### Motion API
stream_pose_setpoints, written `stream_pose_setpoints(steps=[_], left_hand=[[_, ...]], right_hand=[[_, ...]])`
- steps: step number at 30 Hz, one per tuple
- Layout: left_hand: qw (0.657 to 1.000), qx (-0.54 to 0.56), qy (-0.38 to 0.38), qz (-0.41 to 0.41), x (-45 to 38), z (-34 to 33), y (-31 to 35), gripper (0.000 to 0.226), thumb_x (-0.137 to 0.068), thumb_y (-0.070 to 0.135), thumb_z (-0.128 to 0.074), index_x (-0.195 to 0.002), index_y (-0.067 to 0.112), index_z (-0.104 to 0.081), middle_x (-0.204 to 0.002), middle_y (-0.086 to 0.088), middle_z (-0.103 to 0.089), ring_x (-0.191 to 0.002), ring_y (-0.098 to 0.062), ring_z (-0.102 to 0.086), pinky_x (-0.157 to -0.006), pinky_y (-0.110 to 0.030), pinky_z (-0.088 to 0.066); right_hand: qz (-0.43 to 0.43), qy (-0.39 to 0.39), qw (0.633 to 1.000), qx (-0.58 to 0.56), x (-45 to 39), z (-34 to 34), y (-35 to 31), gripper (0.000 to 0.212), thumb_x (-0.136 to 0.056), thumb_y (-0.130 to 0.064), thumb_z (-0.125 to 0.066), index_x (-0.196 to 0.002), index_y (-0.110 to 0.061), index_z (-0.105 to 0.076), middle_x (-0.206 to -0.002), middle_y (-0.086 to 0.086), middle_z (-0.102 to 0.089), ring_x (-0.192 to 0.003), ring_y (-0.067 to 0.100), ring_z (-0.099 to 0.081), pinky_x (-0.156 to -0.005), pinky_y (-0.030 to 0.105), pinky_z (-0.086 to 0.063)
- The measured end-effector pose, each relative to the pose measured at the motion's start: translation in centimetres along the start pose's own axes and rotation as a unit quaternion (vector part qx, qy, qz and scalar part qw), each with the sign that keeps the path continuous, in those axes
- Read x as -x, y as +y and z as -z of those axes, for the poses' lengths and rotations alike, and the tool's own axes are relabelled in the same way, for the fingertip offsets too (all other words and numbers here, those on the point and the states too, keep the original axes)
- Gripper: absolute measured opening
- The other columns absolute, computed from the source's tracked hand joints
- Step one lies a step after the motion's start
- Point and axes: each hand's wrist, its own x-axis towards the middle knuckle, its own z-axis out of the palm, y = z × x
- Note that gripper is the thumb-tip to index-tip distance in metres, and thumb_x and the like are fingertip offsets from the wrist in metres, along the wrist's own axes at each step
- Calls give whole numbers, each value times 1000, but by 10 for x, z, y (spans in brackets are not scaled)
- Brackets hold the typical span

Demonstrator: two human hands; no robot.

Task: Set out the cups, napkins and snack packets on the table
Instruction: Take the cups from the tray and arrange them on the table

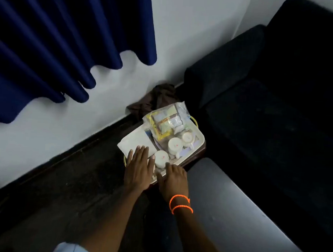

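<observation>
Step 1, nothing unloaded yet: both hands flat & empty, left hand (138, 168) on napkins (134, 143), right hand (175, 180) by nearest cup (161, 158) of 3, all w/ snack packets (167, 122) on tray (199, 140) mid-frame; next likely needs grasping 1 cup, moving it to desk.

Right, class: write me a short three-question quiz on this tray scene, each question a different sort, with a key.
1. Multiple choice: how many white cups, like the nearest cup, show on the tray? A two, B three, C five.
2. True or false: the bag of snack packets lies on the far part of the tray.
3. Fill in: the orange bracelet is on the ___ wrist.

Key: 1 B. 2 true. 3 right. Also note that the left hand lies flat beside the napkins, and the right hand holds nothing.
</observation>
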Motion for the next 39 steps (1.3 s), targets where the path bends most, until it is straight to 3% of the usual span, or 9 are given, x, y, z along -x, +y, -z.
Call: stream_pose_setpoints(steps=[5, 10, 15, 20, 24, 29, 31, 35, 39], left_hand=[[974, 170, -13, 147, -21, -33, -19, 45, -111, 37, -37, -120, 6, -70, -122, -16, -72, -120, -33, -64, -103, -44, -48], [952, 191, -30, 236, -38, -45, -27, 71, -108, 57, -23, -117, 12, -77, -121, -14, -74, -113, -35, -67, -90, -45, -53], [927, 205, -60, 307, -46, -50, -36, 58, -100, 55, -49, -106, 5, -77, -114, -19, -75, -108, -40, -68, -90, -41, -54], [868, 333, -30, 368, -23, -44, -44, 41, -85, 49, -74, -98, 10, -76, -106, -13, -77, -99, -34, -73, -81, -53, -64], [770, 489, -46, 407, -5, -32, -47, 35, -78, 42, -87, -97, 18, -71, -103, -8, -79, -98, -23, -75, -66, -37, -64], [627, 642, -220, 382, 6, -19, -50, 52, -74, 29, -88, -120, 9, -74, -117, -11, -79, -113, -24, -75, -93, -38, -60], [600, 667, -261, 357, 6, -22, -42, 52, -76, 20, -86, -124, 6, -71, -124, -15, -76, -120, -26, -71, -98, -38, -59], [651, 642, -333, 231, -4, -35, -5, 55, -72, 5, -87, -126, 6, -72, -132, -15, -72, -128, -28, -66, -101, -34, -57], [739, 561, -333, 165, -3, -60, 58, 68, -65, -10, -85, -127, 4, -64, -130, -19, -70, -125, -33, -66, -102, -42, -56]], right_hand=[[-34, -29, 998, -46, -9, -49, -11, 43, -94, -54, -49, -109, -18, -65, -104, 4, -70, -103, 27, -62, -97, 40, -44], [-66, -32, 990, -120, -13, -78, -20, 41, -96, -50, -49, -112, -16, -64, -110, 5, -71, -108, 26, -62, -99, 41, -41], [-127, -9, 966, -224, -7, -86, -26, 41, -91, -47, -55, -119, -18, -64, -104, 4, -76, -103, 25, -67, -99, 39, -44], [-256, 21, 840, -478, -3, -77, -27, 16, -95, -35, -64, -96, -24, -76, -94, -6, -78, -90, 9, -70, -84, 33, -56], [-272, 14, 774, -571, 1, -72, -18, 9, -91, -26, -75, -91, -17, -79, -91, -1, -79, -88, 9, -71, -83, 31, -57], [-234, -31, 649, -723, 16, -51, 9, 21, -87, -7, -78, -104, 4, -72, -99, 20, -71, -93, 30, -68, -89, 50, -58], [-224, -36, 617, -754, 22, -39, 28, 32, -85, -5, -80, -114, 1, -67, -105, 15, -68, -96, 28, -71, -85, 51, -62], [-220, -9, 615, -757, 38, -25, 77, 50, -80, 6, -79, -124, -3, -57, -115, 1, -71, -101, 23, -74, -87, 44, -62], [-230, 35, 656, -718, 60, -12, 125, 34, -84, 8, -74, -116, 0, -64, -113, 11, -74, -107, 31, -71, -96, 49, -58]])
